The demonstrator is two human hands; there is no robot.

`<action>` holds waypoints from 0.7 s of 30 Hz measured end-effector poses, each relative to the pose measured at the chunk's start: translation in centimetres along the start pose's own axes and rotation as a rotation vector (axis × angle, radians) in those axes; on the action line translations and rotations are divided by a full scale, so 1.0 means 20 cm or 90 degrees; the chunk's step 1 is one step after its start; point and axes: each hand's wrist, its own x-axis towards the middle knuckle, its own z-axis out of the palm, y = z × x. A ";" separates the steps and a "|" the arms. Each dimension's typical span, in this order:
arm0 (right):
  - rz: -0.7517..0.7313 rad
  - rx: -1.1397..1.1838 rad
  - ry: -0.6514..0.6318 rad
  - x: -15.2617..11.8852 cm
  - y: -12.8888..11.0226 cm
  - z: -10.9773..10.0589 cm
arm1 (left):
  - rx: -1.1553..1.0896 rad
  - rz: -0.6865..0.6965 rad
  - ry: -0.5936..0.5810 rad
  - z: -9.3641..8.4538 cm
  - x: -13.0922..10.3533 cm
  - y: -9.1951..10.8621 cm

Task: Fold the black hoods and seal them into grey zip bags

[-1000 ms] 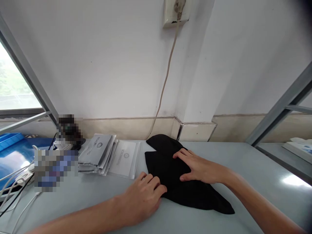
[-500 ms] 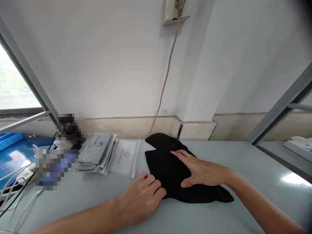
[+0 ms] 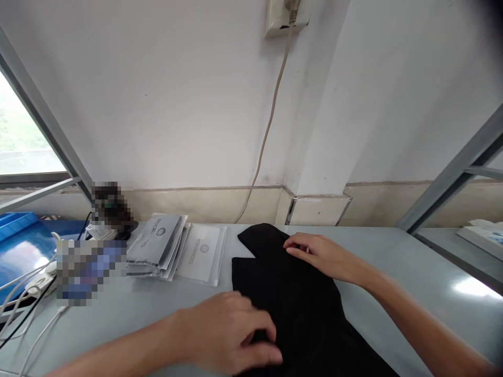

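Fingers of the right hand (image 3: pixel 320 255) sit nearly together on the black cloth (image 3: pixel 288 298) at its one o'clock edge; cannot tell if a fold is pinched. Left hand (image 3: pixel 231 330), blurred, hangs half-curled over the cloth's nine o'clock side, thumb and forefinger parted, gap vacant. Cloth lies creased on a pale grey-blue table (image 3: pixel 379 248), running out of view at six o'clock. From it: white wall (image 3: pixel 188 99) at twelve with plugged socket (image 3: pixel 277 23) and hanging cord (image 3: pixel 271 112); window (image 3: pixel 27 123) at ten. Clear bag (image 3: pixel 200 254) at ten, printed white sheet inside; stacked grey packets (image 3: pixel 157 243) beyond. Blue tub (image 3: pixel 23 256) at nine, contents unclear.
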 end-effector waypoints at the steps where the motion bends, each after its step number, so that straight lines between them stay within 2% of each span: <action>1: -0.021 -0.025 0.025 0.02 0.00 0.03 | 0.023 -0.016 0.041 0.00 0.02 -0.02; 3: -0.039 -0.064 0.051 0.05 0.01 0.07 | 0.075 -0.028 0.087 0.02 0.04 -0.06; 8: 0.020 -0.149 0.126 0.09 0.10 0.14 | 0.074 -0.055 0.005 0.09 0.00 -0.16; 13: 0.087 -0.190 0.213 0.10 0.16 0.16 | 0.083 -0.048 -0.006 0.07 -0.04 -0.14; 17: 0.057 -0.131 0.188 0.11 0.12 0.16 | 0.105 -0.066 0.027 0.01 0.03 -0.13; 21: 0.016 -0.051 0.132 0.12 0.11 0.17 | 0.139 -0.119 0.079 0.00 0.14 -0.20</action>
